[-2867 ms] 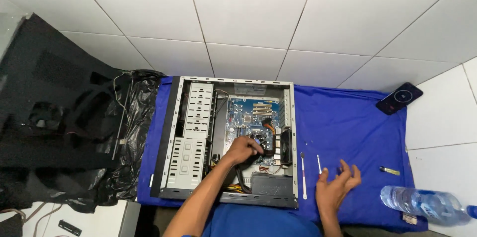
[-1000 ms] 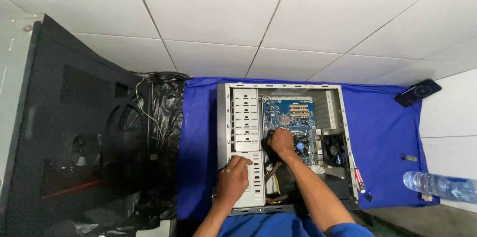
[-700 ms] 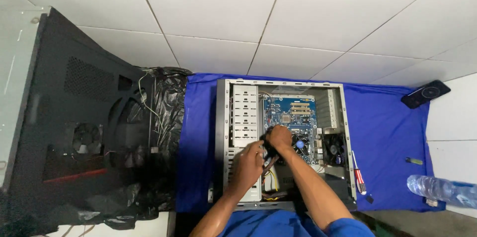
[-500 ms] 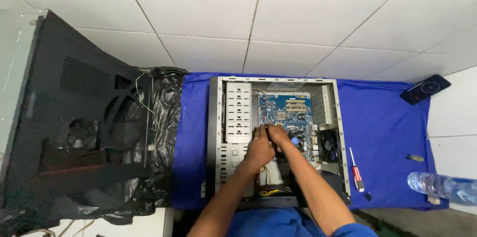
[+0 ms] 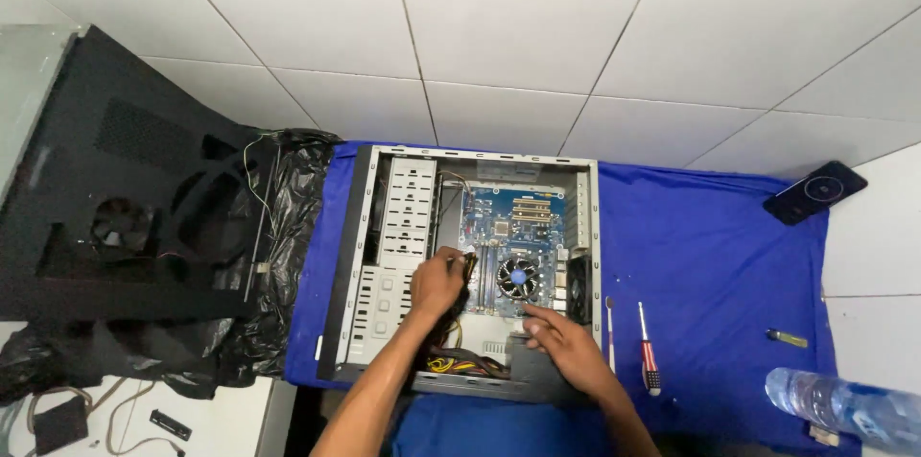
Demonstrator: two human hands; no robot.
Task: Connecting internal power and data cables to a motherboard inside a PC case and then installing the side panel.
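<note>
**Both hands inside open PC case**

Open computer case lies on its side on a blue cloth spread over white tiled floor. Left hand sits inside the case, next to the motherboard, w/ fingers curled shut around a dark connector and its cable bundle; exact grip pts too small to make out. Bundle runs down from the fingers toward the coloured wires near the case's bottom edge. Right hand rests flat on the dark power supply box at the lower right corner of the case, fingers spread open, holding nothing. CPU cooler fan sits between the two hands, just right of the left-hand fingers.

Outside the case, right: a red-handled screwdriver and a thin metal tool on the cloth, near the right hand but not touching. Farther right: phone, water bottle. Left: black side panel w/ fan on black plastic bag.
</note>
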